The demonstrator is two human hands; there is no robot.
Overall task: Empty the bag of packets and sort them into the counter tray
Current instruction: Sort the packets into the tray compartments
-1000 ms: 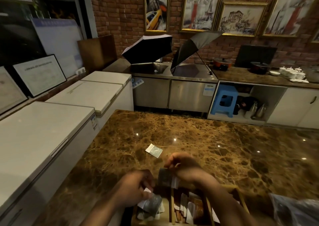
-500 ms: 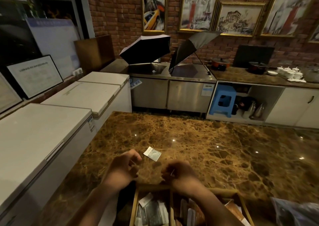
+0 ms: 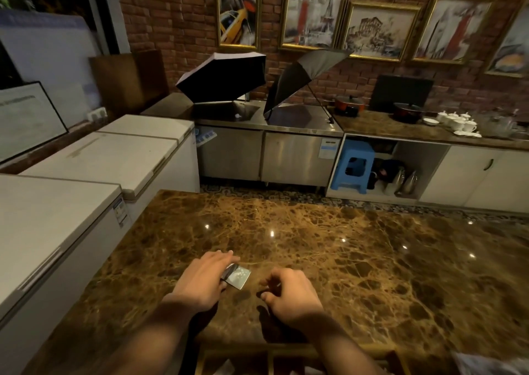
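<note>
Packet (image 3: 237,278), flat foil square on glossy marble tabletop (image 3: 315,245); my left hand (image 3: 201,281) covers its edge, fingers pressed together; right hand (image 3: 289,291) loosely curled, empty.

A glossy brown marble counter (image 3: 329,245) veined in gold carries a silvery-green foil packet (image 3: 239,276) with a dark edge. Behind, 2 black open umbrellas (image 3: 223,78) sit on a grey steel cabinet (image 3: 266,157), beside a bright blue plastic stool (image 3: 353,167), white chest freezers (image 3: 94,162) and a red brick wall (image 3: 171,16) hung with gold-framed pictures (image 3: 313,13).
</note>
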